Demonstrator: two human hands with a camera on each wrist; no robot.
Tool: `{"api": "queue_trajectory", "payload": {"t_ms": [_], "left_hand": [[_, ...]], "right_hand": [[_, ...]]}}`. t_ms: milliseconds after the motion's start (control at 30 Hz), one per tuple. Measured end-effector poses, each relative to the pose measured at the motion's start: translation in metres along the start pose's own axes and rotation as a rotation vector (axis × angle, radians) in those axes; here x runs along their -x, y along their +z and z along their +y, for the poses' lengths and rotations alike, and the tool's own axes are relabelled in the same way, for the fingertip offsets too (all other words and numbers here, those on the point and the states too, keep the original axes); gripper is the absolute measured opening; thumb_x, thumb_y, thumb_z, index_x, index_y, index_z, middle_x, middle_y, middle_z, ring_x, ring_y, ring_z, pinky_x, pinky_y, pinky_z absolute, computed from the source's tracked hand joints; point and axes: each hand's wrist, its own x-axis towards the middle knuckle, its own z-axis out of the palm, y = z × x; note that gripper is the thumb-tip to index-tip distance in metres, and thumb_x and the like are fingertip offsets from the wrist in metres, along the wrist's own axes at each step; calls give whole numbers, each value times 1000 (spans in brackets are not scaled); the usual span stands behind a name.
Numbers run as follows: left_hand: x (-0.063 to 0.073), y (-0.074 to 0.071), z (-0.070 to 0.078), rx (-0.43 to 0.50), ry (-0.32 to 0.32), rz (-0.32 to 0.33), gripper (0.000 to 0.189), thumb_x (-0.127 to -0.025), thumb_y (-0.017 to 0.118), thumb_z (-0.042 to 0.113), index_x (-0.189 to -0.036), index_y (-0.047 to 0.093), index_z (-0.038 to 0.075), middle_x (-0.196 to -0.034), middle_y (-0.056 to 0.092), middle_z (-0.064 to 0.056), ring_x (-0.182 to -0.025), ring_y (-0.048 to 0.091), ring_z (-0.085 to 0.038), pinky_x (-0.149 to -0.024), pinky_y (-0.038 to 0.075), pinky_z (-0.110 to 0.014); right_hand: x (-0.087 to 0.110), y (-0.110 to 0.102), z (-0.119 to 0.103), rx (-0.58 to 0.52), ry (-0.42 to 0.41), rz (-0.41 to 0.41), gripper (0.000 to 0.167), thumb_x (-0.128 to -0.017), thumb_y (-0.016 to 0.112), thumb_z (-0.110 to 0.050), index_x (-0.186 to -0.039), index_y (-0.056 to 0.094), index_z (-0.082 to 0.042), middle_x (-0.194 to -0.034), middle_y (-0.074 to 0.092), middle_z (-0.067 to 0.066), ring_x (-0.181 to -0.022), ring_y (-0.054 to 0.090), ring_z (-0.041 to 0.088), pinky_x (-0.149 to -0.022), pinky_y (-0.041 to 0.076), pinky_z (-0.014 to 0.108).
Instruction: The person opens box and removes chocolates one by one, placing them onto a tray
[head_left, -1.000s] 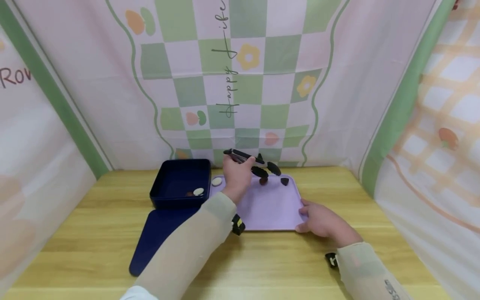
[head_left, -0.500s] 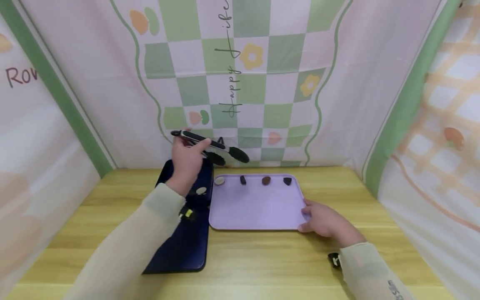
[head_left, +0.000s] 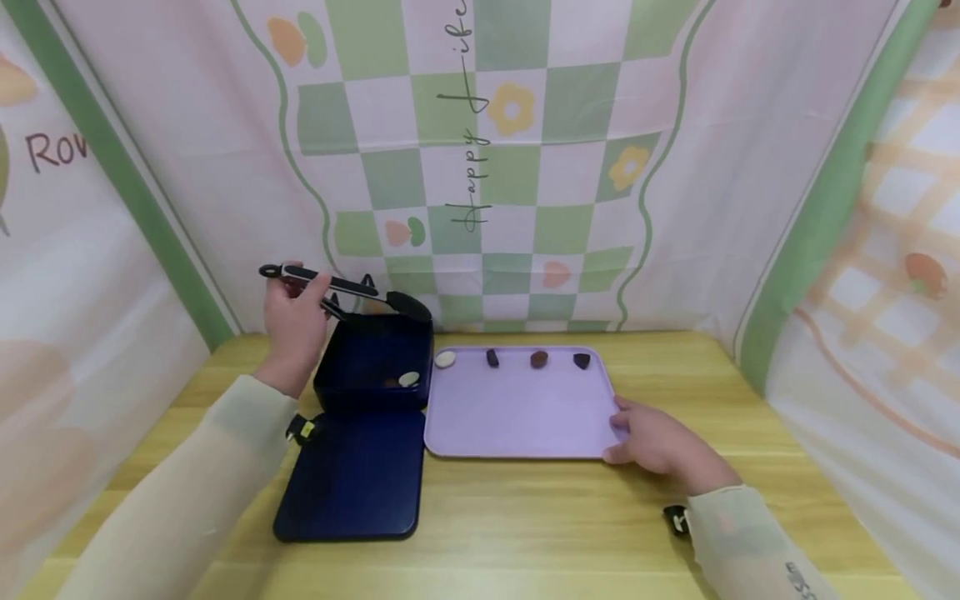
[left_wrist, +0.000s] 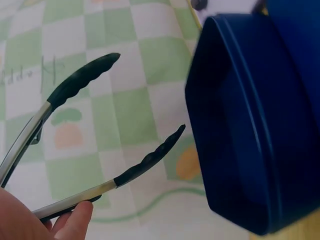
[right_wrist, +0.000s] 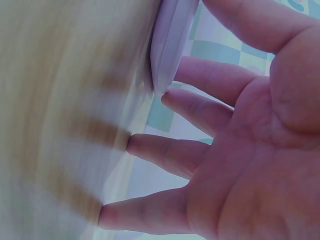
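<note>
Fingers (left_wrist: 75, 220) of the left hand (head_left: 294, 333) curled around a pair of long tongs (head_left: 345, 287); fingers of the right hand (head_left: 656, 442) straight and spread, some tips against the right edge of a tray (head_left: 525, 417), others down on the wood-grain counter (head_left: 517, 533). Tongs with slim silvery arms, black grips, a black loop at the tail and two black scalloped heads, spread well apart. Held aloft at the back left, heads toward the right, over the rear of a deep navy box (head_left: 371, 398) and partly hiding its far rim; in the left wrist view, lower tip near the box, pale fabric visible through the gap.

Inside the box, toward the near right corner: a white oval piece (head_left: 408, 379) with a small brown bit (head_left: 391, 383) just beside it. In front, flat on the counter: a navy lid (head_left: 348, 483) with rounded corners. To the right: the tray, pale lilac and shallow. Along its far edge, left to right and well apart: a cream disc (head_left: 446, 359), a short dark bar (head_left: 492, 358), a brown oval (head_left: 538, 359), a near-black triangular piece (head_left: 582, 361). Behind everything: a hanging curtain (head_left: 510, 175) in green and white checks, with flowers and looping script.
</note>
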Motion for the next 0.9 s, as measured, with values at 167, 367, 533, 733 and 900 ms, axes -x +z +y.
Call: {"api": "queue_trajectory", "payload": {"t_ms": [167,367,533,733,900], "left_hand": [[-5,-22,-7,-51,-16,-29,46,-98,65,29,-136,43,14,-102,48,-5,-83,52,-21,-62,50,-27],[-9,-42,-16,-221,-19,-52,54,-98,63,36,-140,41,12,-101,49,-4,-76,51,-21,-58,48,-26],[-12,-52,-19,-224,-86,-132,58,-97,64,35,-144,40,10,-108,48,-5,-81,53,-22,-62,55,-30],[-12,-49,-17,-359,-73,-234,59,-96,64,45,-139,43,11,-109,48,-9,-82,51,-24,-58,52,-31],[-8,-36,-16,-487,-20,-271,54,-96,64,45,-132,47,7,-100,49,-11,-76,48,-27,-61,45,-35]], "right_hand": [[0,0,-1,-2,-2,-2,63,-84,81,-25,-129,58,13,-152,31,31,-134,32,53,-108,27,62],[0,0,-1,5,-6,2,63,-84,81,-25,-129,58,13,-152,31,31,-134,32,53,-108,27,62],[0,0,-1,8,-4,1,64,-84,81,-26,-129,58,13,-152,30,30,-134,32,54,-108,26,62],[0,0,-1,5,6,-2,63,-84,81,-25,-129,57,13,-153,30,30,-134,31,54,-109,25,62],[0,1,0,-4,11,-5,63,-84,80,-24,-129,57,13,-153,30,30,-135,31,54,-109,25,62]]}}
